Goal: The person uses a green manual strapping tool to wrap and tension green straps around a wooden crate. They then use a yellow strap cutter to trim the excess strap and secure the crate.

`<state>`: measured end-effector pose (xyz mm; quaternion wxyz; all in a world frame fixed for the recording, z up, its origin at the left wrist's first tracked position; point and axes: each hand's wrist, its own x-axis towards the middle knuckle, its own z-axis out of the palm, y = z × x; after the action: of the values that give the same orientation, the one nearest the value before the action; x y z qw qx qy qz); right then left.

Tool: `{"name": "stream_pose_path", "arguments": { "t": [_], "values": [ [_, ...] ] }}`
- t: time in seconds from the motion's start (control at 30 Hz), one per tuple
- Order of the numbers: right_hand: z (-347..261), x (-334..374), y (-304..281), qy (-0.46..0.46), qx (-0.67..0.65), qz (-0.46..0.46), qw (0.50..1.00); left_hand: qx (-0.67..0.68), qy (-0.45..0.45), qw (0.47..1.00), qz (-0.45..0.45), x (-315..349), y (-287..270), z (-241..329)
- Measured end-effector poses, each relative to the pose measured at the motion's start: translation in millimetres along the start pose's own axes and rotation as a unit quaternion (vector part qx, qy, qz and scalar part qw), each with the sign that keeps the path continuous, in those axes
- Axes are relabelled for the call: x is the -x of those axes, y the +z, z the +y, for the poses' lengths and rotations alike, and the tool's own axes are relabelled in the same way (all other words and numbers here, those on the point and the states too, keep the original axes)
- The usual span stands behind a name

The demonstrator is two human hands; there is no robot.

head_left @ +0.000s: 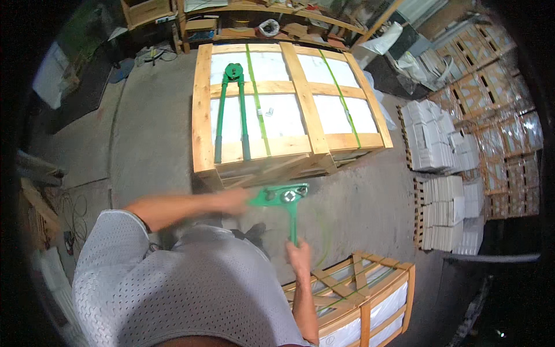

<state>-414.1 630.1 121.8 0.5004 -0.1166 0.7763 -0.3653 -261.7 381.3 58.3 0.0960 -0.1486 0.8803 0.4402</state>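
Note:
My right hand is wrapped round the lower handle of a green strapping tensioner with metal parts on its head, held up in front of my body. My left hand is at the tool's left end; motion smears its fingers. Just beyond stands a large wooden crate with white-wrapped contents. Two green straps run over it, a left strap and a right strap. On the crate's left part lies a green long-handled strap sealer. Small metal pieces lie beside the left strap.
A smaller strapped crate stands at my lower right. Stacks of white slabs rest on pallets to the right, before wrapped crates. A cluttered wooden workbench spans the back. Grey concrete floor extends left of the large crate.

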Motion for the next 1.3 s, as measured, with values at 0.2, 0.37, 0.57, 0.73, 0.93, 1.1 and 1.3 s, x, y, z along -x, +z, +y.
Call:
{"name": "stream_pose_path", "arguments": {
  "t": [0.2,0.37,0.57,0.73,0.93,1.1,1.3],
  "values": [
    [51.4,-60.2,9.2,-0.111,0.027,0.107,0.988,0.179,-0.166,0.969,0.04,-46.1,87.1,27.8],
    [53.7,-61.9,-84.9,-0.095,0.126,-0.038,0.987,-0.001,-0.06,0.998,-0.007,-19.8,39.6,-3.1],
    [4.2,-61.4,-75.6,-0.288,0.18,0.183,0.922,0.002,-0.086,0.995,0.056,-18.0,47.0,16.3],
    [-28.8,-99.0,-69.8,-0.423,0.224,0.312,0.821,-0.017,-0.119,0.991,0.052,-13.6,38.2,21.3],
    [-34.2,-132.6,-70.2,-0.429,0.259,0.289,0.816,0.012,-0.141,0.99,0.024,-2.0,43.1,7.7],
    [2.2,-104.7,-45.0,-0.231,0.384,0.123,0.886,0.062,-0.218,0.974,0.021,-6.9,73.0,-15.9],
    [26.5,-76.5,20.9,-0.022,0.095,0.013,0.995,0.106,-0.182,0.976,0.051,-32.3,90.8,-13.6]
  ]
}}
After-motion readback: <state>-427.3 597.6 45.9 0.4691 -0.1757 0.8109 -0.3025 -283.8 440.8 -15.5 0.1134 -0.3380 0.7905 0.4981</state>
